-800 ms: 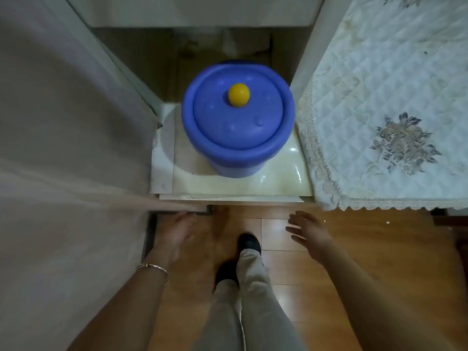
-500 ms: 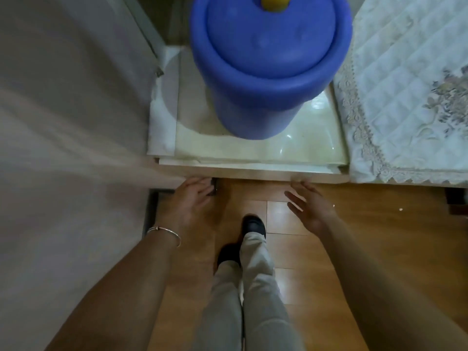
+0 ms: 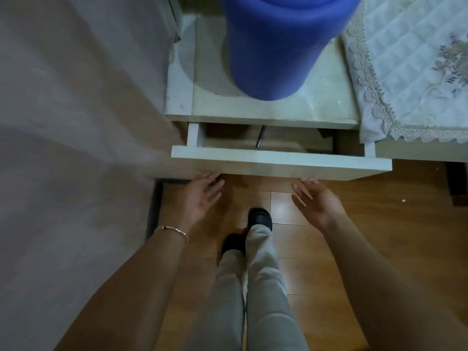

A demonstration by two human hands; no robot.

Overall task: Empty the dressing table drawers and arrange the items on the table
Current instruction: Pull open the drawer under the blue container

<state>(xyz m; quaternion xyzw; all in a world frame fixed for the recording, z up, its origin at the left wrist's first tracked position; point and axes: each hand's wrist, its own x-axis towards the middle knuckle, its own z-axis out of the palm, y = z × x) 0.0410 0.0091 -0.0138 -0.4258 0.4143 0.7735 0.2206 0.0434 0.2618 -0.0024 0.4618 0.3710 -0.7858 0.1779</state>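
Wooden flooring (image 3: 379, 224) fills the centre and lower right of the frame and gives open room below the furniture.

1. Drawer (image 3: 278, 160): stands partly open at centre frame, its pale front panel projecting beyond the edge of the dressing table (image 3: 316, 102). Inside, a slim dark object (image 3: 260, 136) lies near the middle (too small to identify).
2. Left hand (image 3: 200, 196): palm up, fingers straight and spread, holding nothing. Its fingertips reach the lower edge of the front panel near the left end.
3. Right hand (image 3: 316, 201): palm up, fingers straight, holding nothing. Its fingertips meet the same lower edge right of centre. Firm contact cannot be confirmed for either hand.
4. Bracelet (image 3: 174, 230): sits on the left wrist.
5. Blue container (image 3: 273, 46): stands upright on the table top, directly above the drawer.
6. Quilted cloth (image 3: 410, 72): covers the surface at upper right, its lace border hanging over the edge just beside the drawer's right end.
7. Grey panel (image 3: 76, 122): bounds the left side, close to the drawer's left end.
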